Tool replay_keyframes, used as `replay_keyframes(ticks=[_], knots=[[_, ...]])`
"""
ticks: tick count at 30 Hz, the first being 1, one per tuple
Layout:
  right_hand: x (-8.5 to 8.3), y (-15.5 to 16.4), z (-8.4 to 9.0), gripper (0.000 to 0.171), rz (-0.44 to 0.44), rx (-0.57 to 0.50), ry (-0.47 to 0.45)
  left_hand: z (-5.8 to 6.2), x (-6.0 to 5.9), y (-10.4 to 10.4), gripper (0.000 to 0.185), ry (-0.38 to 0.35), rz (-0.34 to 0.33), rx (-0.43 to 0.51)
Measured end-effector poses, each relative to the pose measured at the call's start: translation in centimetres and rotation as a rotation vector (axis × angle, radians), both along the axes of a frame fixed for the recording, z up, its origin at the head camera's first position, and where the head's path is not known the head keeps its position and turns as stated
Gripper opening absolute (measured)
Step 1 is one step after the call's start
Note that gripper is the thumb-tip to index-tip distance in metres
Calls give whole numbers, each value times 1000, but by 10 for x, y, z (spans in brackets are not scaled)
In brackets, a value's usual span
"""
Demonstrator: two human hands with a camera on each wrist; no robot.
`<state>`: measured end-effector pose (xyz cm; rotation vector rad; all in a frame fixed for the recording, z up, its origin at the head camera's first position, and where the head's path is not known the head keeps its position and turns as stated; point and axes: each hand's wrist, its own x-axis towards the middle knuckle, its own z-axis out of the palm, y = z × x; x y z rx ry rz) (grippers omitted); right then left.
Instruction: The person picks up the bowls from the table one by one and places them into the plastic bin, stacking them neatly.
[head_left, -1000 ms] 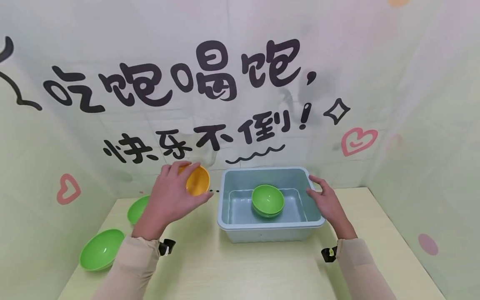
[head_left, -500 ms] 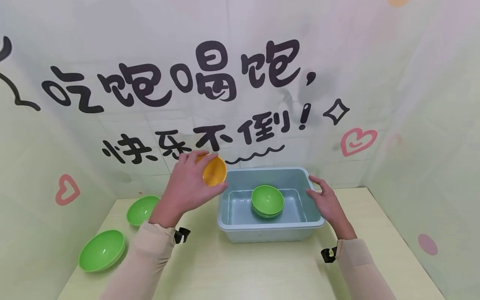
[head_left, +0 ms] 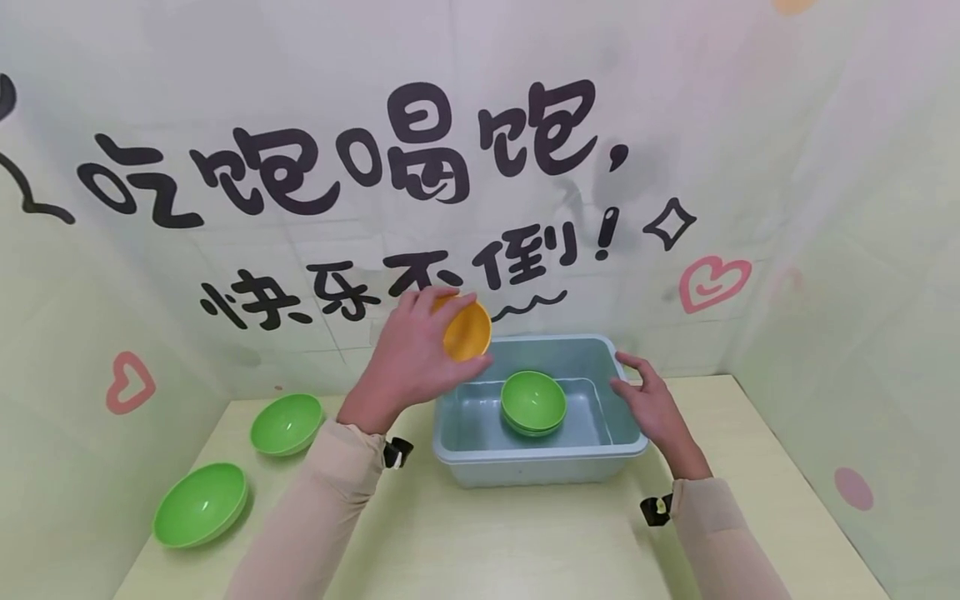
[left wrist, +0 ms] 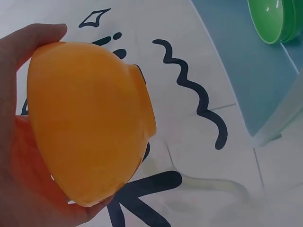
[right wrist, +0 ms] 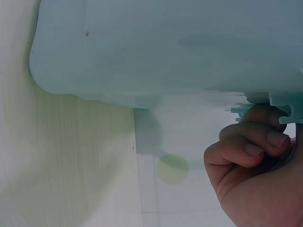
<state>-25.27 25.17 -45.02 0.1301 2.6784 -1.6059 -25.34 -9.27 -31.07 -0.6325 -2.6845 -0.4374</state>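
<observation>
My left hand [head_left: 412,354] holds an orange bowl [head_left: 471,331] between thumb and fingers, over the back left part of a light blue plastic tub [head_left: 525,473]. In the left wrist view the orange bowl [left wrist: 90,123] is turned on its side, its foot ring facing right. At the tub's right side my right hand [head_left: 662,417] grips the rim. From the right wrist view, the curled fingers of that hand [right wrist: 255,156] are tucked under the tub's edge. Inside the tub sits a small stack of green bowls [head_left: 534,400].
Two more green bowls stand on the left of the pale wooden table [head_left: 480,550], one nearer the front [head_left: 201,504] and one farther back [head_left: 287,425]. Behind the tub rises a light wall hanging [head_left: 300,67] with black lettering.
My left hand has carried the orange bowl rightward and slightly up, from beside the tub to over its back left rim. The right hand stays on the rim.
</observation>
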Motion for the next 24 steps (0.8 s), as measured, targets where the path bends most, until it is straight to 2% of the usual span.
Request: replay_keyframes(ticks=[5,9,18,24], knots=[[-1,-1,0,57,-3,-21,4,5,-7,10,78,17,-34,6],[-3,-2,-2,55,-2,-22,10,3,-13,17,78,51,-76,15],[-2,-5,0,56,0,-60,8,-12,-28,33,77,145,-144,30],[0,-5,0,55,-12,-47,1,-20,-36,44,78,147,-209,38]])
